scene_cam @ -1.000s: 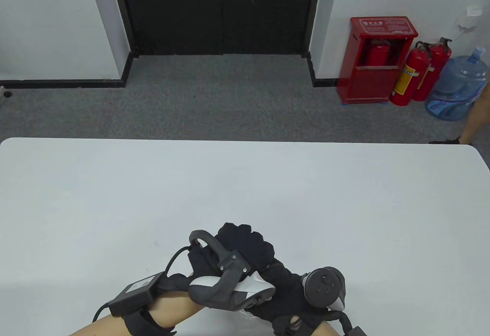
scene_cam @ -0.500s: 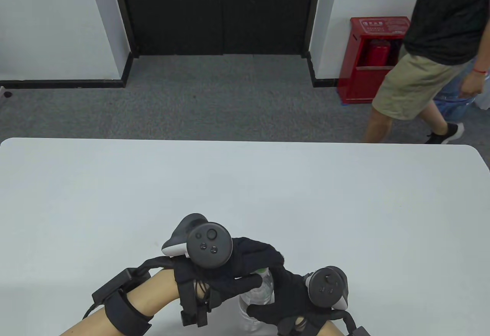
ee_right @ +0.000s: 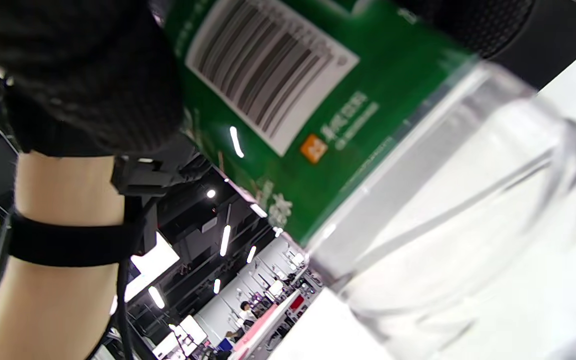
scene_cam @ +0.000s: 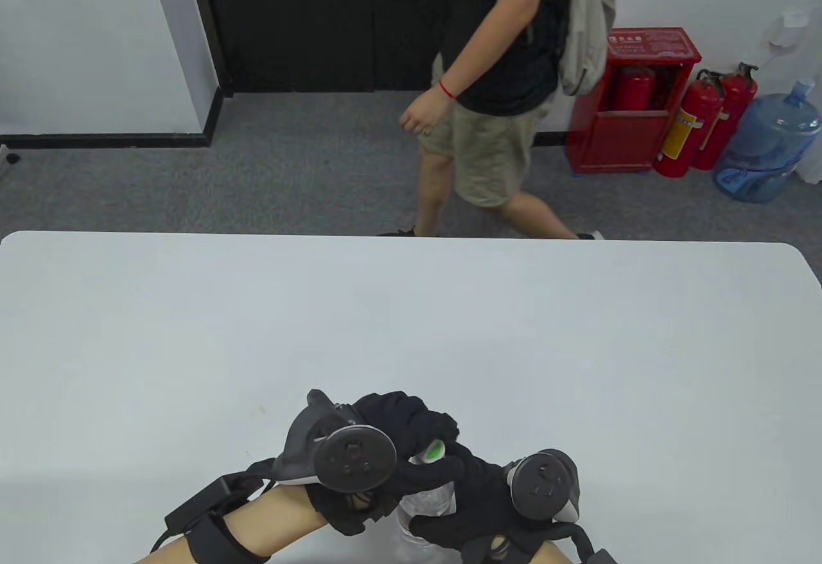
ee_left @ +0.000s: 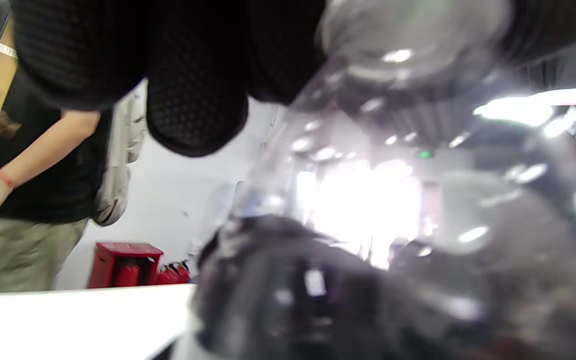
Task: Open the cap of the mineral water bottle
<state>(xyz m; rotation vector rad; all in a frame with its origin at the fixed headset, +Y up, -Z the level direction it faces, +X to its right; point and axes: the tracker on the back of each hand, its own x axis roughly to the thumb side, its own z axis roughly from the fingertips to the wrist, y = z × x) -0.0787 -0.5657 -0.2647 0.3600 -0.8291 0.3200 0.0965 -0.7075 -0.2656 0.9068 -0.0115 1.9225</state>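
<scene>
Since the earlier frames, the left hand [scene_cam: 385, 442] is seen rotated back so that its tracker [scene_cam: 353, 459] faces upward, and the green cap [scene_cam: 431, 451] is now exposed between its fingers; a passer-by [scene_cam: 494, 82] has crossed from the 2 o'clock corner of the floor to the 12 o'clock position behind the worktop [scene_cam: 411, 320].

The mineral water bottle [scene_cam: 424, 512] is located at the 6 o'clock edge of the worktop, upright, its base on the surface. The bottle body is gripped by the right hand [scene_cam: 488, 506], whose fingers are wrapped around the green label [ee_right: 288, 100], as shown in the right wrist view. The clear lower section of the bottle [ee_right: 448, 225] is visible below the label.

The left-hand grip is closed around the cap: the cap is pinched between the gloved thumb and fingers at the top of the bottle. Whether the cap is seated on the neck or lifted off cannot be determined. In the left wrist view the gloved fingers [ee_left: 193, 100] hang at the top edge beside the blurred bottle shoulder [ee_left: 393, 200].

A red cabinet [scene_cam: 632, 101], fire extinguishers [scene_cam: 697, 124] and a blue water jug [scene_cam: 767, 146] stand at 2 o'clock by the wall.
</scene>
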